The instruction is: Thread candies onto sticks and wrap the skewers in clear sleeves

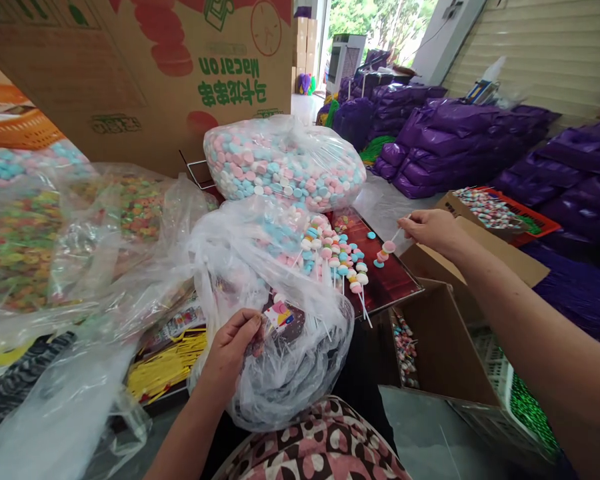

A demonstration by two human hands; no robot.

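Observation:
My right hand (430, 230) pinches the white stick of a marshmallow skewer (386, 251), with pink and blue pieces hanging beyond the fingertips over the right edge of the dark red table (387, 287). Several finished-looking skewers (340, 263) lie in a pile on that table, sticks towards me. In my left hand (240, 333), closed at the fingertips, is a small printed packet (279, 316) in white, pink, yellow and blue. A large clear plastic bag (290, 393), open and crumpled, spreads under that hand and over my lap. One loose blue marshmallow (371, 235) lies beside the pile.
A full bag of marshmallows (285, 163) sits behind the pile, before a large cardboard box (145, 87). Bagged gummy rings (20, 247) and yellow ties (173, 363) are at left. An open carton (445, 340) holding skewers stands at right, near purple bags (460, 147).

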